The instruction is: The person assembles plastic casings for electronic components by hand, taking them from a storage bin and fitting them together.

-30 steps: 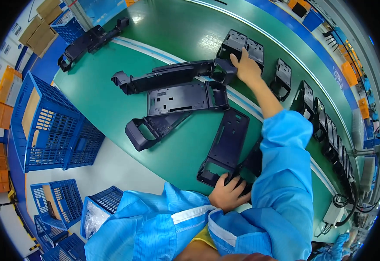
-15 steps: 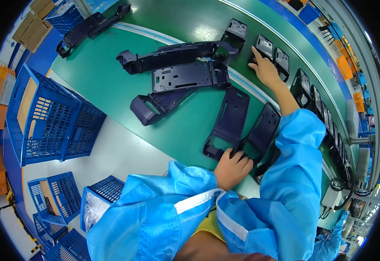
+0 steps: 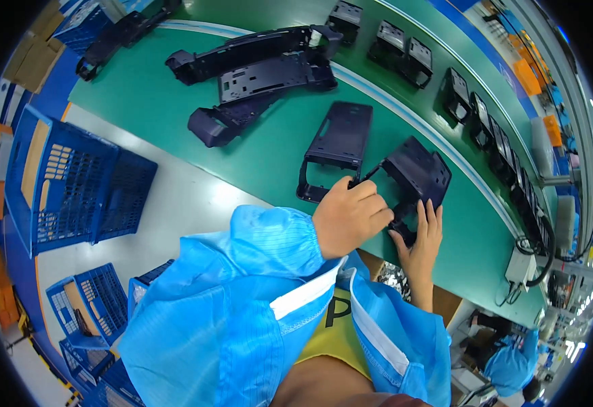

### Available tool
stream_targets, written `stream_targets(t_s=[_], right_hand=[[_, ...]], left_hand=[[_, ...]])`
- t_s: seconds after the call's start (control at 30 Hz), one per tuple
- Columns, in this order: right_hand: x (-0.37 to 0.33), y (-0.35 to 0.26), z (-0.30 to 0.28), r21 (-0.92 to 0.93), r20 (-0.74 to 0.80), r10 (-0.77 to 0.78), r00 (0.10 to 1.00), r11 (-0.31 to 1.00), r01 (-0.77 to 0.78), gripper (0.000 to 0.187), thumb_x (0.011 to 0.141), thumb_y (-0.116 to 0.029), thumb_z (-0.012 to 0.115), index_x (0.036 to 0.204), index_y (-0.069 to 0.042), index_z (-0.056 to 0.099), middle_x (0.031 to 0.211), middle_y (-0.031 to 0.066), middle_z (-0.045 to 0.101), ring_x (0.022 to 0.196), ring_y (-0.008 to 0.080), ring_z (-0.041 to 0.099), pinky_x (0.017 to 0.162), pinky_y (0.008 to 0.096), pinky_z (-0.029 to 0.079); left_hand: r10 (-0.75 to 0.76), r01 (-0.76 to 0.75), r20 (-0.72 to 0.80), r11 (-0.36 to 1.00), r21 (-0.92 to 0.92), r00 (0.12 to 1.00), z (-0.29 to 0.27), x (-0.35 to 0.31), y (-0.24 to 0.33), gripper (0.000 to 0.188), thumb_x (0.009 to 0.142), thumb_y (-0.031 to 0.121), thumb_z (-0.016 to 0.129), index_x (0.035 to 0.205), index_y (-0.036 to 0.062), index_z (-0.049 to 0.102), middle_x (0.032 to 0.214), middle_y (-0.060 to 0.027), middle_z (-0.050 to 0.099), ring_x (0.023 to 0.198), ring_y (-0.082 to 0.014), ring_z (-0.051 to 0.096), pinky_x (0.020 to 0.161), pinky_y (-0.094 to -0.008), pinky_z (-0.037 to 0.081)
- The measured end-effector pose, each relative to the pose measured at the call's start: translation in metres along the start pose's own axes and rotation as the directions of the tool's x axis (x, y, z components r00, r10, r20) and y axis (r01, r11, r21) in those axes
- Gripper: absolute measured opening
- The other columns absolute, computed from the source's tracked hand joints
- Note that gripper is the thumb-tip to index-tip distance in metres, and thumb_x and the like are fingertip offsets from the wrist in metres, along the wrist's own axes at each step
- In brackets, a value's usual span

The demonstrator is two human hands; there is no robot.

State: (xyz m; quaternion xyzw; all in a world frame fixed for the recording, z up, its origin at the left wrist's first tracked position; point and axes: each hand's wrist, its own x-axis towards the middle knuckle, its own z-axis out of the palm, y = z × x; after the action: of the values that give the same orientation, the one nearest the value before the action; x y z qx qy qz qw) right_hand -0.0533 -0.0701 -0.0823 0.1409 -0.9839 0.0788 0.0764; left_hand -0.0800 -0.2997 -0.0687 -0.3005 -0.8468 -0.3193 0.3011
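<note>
Two black plastic housings lie before me on the green table. The nearer right one (image 3: 415, 166) is tilted, its frame-like end toward me. My right hand (image 3: 421, 244) holds that end, thumb on one side and straight fingers along the other. My left hand (image 3: 353, 216) is closed in a loose fist between the two housings, by the open end of the left housing (image 3: 344, 132). A thin dark piece shows at its fingertips; what it grips is mostly hidden.
More black housings (image 3: 273, 74) lie in an overlapping group at the far left. Smaller black box-shaped parts (image 3: 417, 61) stand in a row along the far side, curving right. Blue crates (image 3: 72, 183) stand at left. A white box with cables (image 3: 519, 264) sits at the right edge.
My right hand has come back from the row of box-shaped parts to the right housing, which is now turned and tilted. My left hand has closed more tightly. The view has shifted.
</note>
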Motion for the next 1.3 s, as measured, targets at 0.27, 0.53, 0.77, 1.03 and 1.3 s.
stream_targets(t_s=[0.27,0.53,0.77,1.03,1.3], right_hand=[[-0.019,0.019,0.012,0.163,-0.160,-0.115,0.980,0.977,0.141,0.037,0.073,-0.006,0.074,0.109,-0.006,0.063,0.142,0.0208,0.036,0.130,0.0467,0.032,0.103,0.0507,0.033],[-0.029,0.017,0.019,0.135,-0.220,-0.078,0.972,0.985,0.109,0.020,0.075,-0.005,0.070,0.095,-0.007,0.070,0.139,0.0187,0.041,0.128,0.0477,0.035,0.102,0.0496,0.036],[-0.037,0.020,0.021,0.150,-0.100,-0.030,0.995,0.988,0.045,0.024,0.074,-0.003,0.067,0.097,-0.009,0.069,0.140,0.0186,0.038,0.129,0.0499,0.032,0.102,0.0549,0.032],[0.030,0.043,-0.014,0.090,-0.084,-0.374,0.923,0.920,0.381,0.028,0.072,-0.003,0.070,0.099,-0.011,0.070,0.130,0.0159,0.049,0.121,0.0474,0.044,0.096,0.0510,0.041],[0.290,-0.022,-0.015,-0.004,-0.431,-0.694,0.577,0.640,0.768,0.023,0.071,-0.004,0.072,0.093,-0.003,0.068,0.106,0.0121,0.063,0.112,0.0398,0.054,0.084,0.0417,0.052]], left_hand=[[0.379,-0.362,-0.075,0.915,0.176,0.922,-0.121,0.091,-0.074,0.017,0.061,0.010,0.066,0.078,0.0082,0.065,0.076,-0.0025,0.062,0.070,-0.0206,0.059,0.055,-0.0302,0.047],[0.268,-0.307,0.152,0.772,0.557,0.951,-0.102,0.166,-0.306,0.015,0.070,0.009,0.070,0.085,0.0103,0.070,0.078,-0.0023,0.063,0.080,-0.0239,0.059,0.066,-0.0359,0.050],[-0.215,0.022,0.292,0.838,0.545,0.932,-0.039,0.156,-0.421,0.014,0.077,0.014,0.067,0.090,0.0132,0.072,0.086,-0.0047,0.063,0.090,-0.0271,0.056,0.077,-0.0403,0.048],[-0.499,0.170,0.616,0.841,0.513,0.610,-0.049,0.128,-0.449,0.064,0.071,-0.009,0.062,0.129,0.0150,0.053,0.135,-0.0090,0.048,0.125,-0.0290,0.044,0.104,-0.0378,0.038],[-0.375,-0.050,0.610,0.824,0.564,0.699,-0.073,0.118,-0.450,0.065,0.071,-0.010,0.058,0.129,0.0201,0.054,0.136,-0.0047,0.048,0.128,-0.0265,0.042,0.104,-0.0384,0.038]])
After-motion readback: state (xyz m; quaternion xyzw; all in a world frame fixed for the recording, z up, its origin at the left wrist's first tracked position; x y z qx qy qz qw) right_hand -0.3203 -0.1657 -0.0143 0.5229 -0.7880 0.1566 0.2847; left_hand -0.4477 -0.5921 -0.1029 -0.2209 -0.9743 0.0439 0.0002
